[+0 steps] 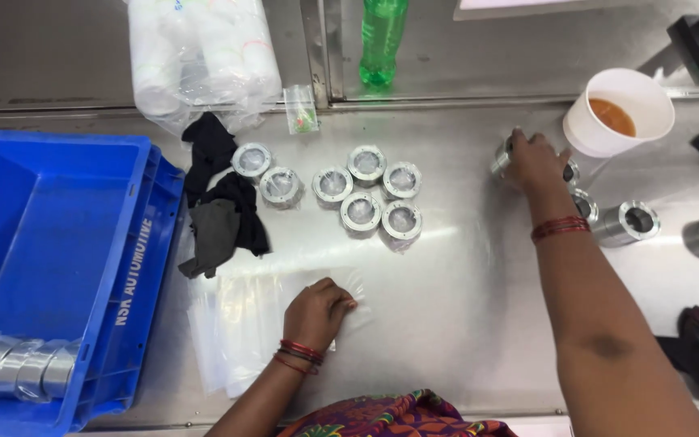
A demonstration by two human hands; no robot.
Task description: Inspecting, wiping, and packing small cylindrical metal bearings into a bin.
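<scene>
- Seven bagged metal rings [362, 190] sit mid-counter, toward the back edge.
- Left hand [317, 311] presses curled fingers on a stack of clear plastic bags [240, 328] near the front edge.
- Right hand [535, 160] closes over a bare metal ring [502, 155] beside a white cup [618, 113].
- Blue crate [58, 243] fills the left end, white lettering on its side.

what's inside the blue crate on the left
In the blue crate, a row of bagged metal rings lies along its near left corner. The rest shows bare blue floor. The picture's edge cuts off the row's left end, so the count stays unknown.
</scene>
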